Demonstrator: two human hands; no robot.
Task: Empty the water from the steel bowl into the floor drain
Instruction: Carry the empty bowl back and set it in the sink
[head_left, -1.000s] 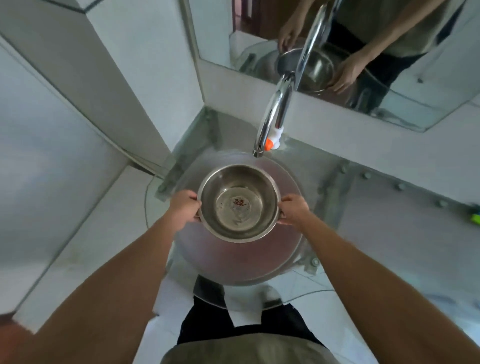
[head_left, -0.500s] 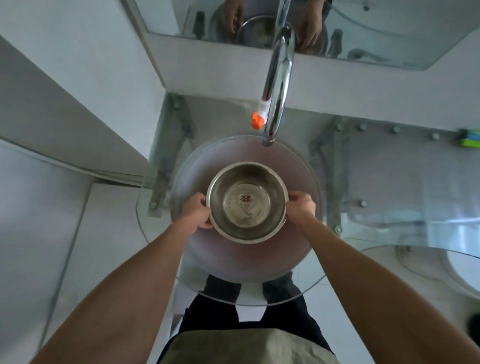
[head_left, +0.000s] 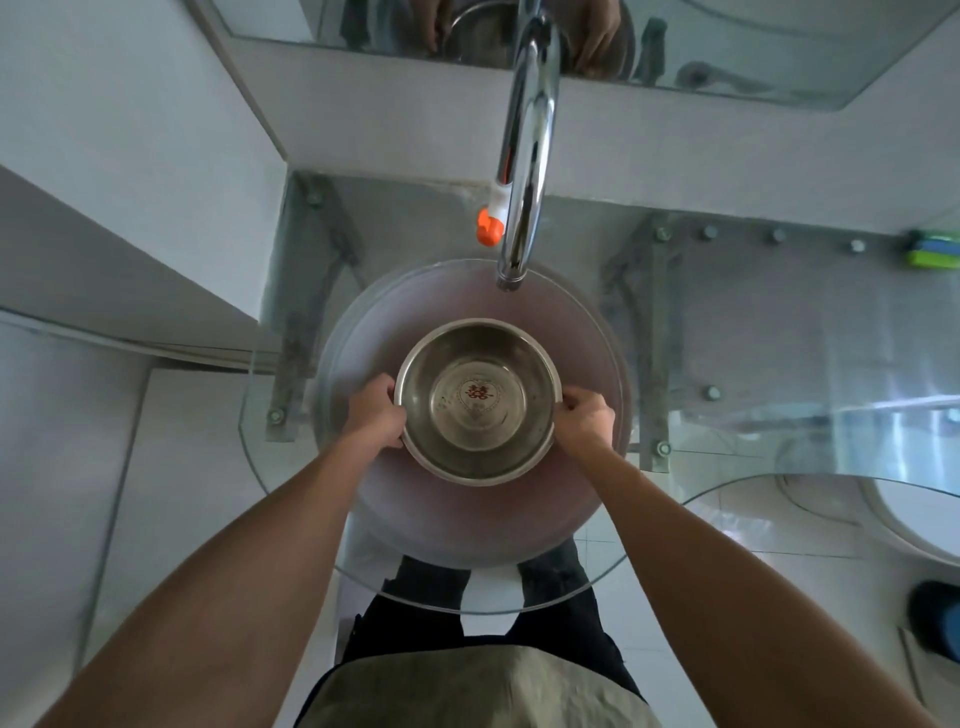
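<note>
The steel bowl (head_left: 478, 401) sits level over the round frosted glass basin (head_left: 587, 332), below the chrome tap (head_left: 527, 156). A red character mark shows on its bottom through what looks like clear water. My left hand (head_left: 373, 413) grips the bowl's left rim and my right hand (head_left: 584, 418) grips the right rim. No floor drain is in view.
A glass counter (head_left: 753, 322) surrounds the basin, with a green and blue sponge (head_left: 932, 249) at its far right. A mirror (head_left: 727, 41) hangs above. An orange-capped white fitting (head_left: 491, 223) sits by the tap. A white toilet (head_left: 924, 514) and a dark round object (head_left: 935, 613) stand at the right on the tiled floor.
The view has swung down and to the right, so the basin and tap now sit centred. Both hands stay on the bowl's rim, and the bowl stays level over the basin.
</note>
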